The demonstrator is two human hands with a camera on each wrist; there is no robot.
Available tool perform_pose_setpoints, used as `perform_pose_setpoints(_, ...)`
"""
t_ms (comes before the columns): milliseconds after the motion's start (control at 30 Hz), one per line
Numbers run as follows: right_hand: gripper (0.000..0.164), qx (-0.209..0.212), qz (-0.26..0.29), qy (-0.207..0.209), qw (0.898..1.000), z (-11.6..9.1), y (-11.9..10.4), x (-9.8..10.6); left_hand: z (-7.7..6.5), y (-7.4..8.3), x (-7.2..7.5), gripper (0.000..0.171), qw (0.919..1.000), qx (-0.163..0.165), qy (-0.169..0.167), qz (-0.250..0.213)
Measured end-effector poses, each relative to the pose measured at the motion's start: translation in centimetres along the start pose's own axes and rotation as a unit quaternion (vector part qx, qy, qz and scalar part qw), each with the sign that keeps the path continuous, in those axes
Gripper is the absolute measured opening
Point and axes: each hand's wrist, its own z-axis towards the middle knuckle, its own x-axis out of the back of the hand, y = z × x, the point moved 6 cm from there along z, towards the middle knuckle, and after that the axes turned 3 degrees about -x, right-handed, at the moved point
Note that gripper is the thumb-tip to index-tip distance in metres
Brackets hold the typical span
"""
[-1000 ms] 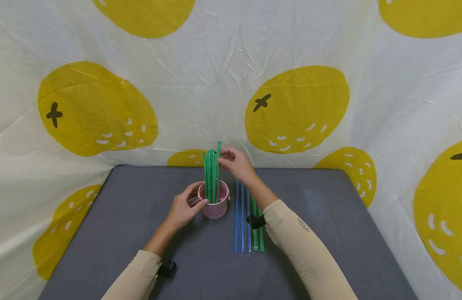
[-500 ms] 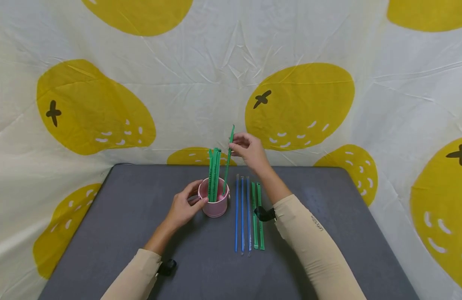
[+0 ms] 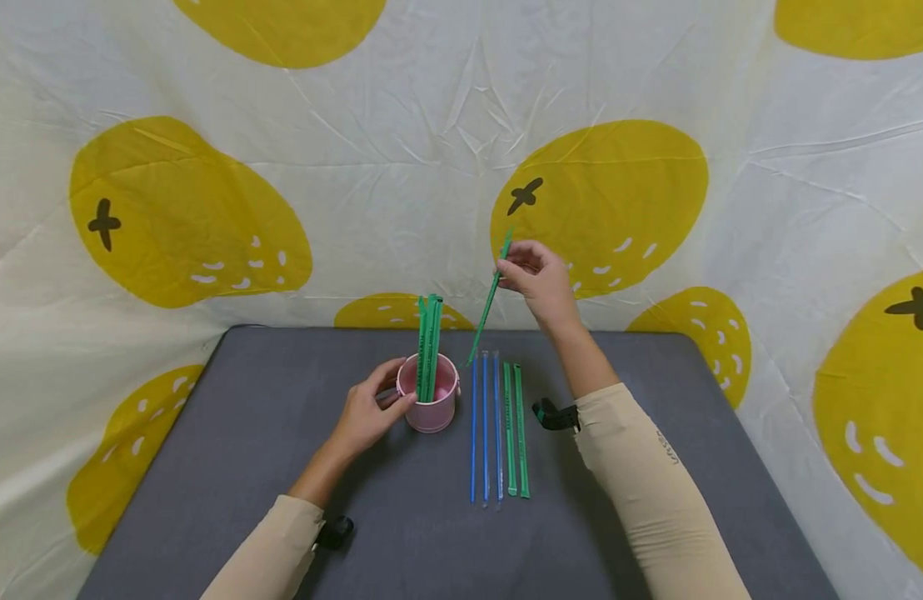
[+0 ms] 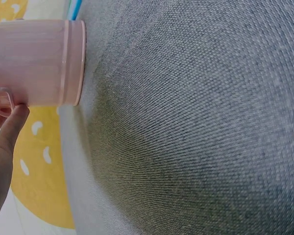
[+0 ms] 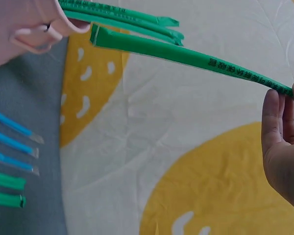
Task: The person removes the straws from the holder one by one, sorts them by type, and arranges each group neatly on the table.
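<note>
My right hand (image 3: 540, 282) pinches a green paper-wrapped straw (image 3: 486, 313) near its upper end. The straw slants in the air to the right of a small pink bucket (image 3: 433, 419), its lower end clear of the rim. Printed dark characters show on its wrapper (image 5: 186, 58) in the right wrist view. Several more green wrapped straws (image 3: 429, 350) stand upright in the bucket. My left hand (image 3: 362, 418) holds the bucket at its left side, thumb in front and fingers behind. In the left wrist view a fingertip touches the bucket's handle loop (image 4: 9, 98).
Right of the bucket, three blue straws (image 3: 486, 433) in clear wrappers and two green wrapped straws (image 3: 520, 433) lie side by side on the dark grey table (image 3: 401, 525). Behind the table hangs a white cloth (image 3: 401, 225) with yellow fruit shapes.
My right hand has lifted one green straw out of the bucket and carried it up and to the right. The left hand and the bucket have stayed in place.
</note>
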Motion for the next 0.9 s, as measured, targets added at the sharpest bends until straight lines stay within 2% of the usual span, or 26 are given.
perform_pose_setpoints(167, 0.035, -0.01, 0.004, 0.006, 1.0, -0.2, 0.3, 1.5, 0.0, -0.1, 0.0, 0.061, 1.0, 0.001, -0.001, 0.006)
perform_pose_setpoints(300, 0.031, -0.025, -0.022, 0.01, 0.999, -0.7, 1.0, 2.7, 0.0, -0.2, 0.0, 0.062, 1.0, 0.002, -0.002, 0.007)
perform_pose_setpoints(533, 0.036, -0.072, -0.09, 0.013, 0.993, -2.1, 4.0, 4.9, -0.1, 0.0, 0.1, 0.062, 0.9999, 0.003, 0.001, 0.01)
perform_pose_setpoints(900, 0.037, -0.105, -0.174, 0.006, 0.979, -4.7, 8.8, 7.5, 0.0, 0.2, 0.0, 0.061, 0.9999, -0.008, 0.003, 0.008)
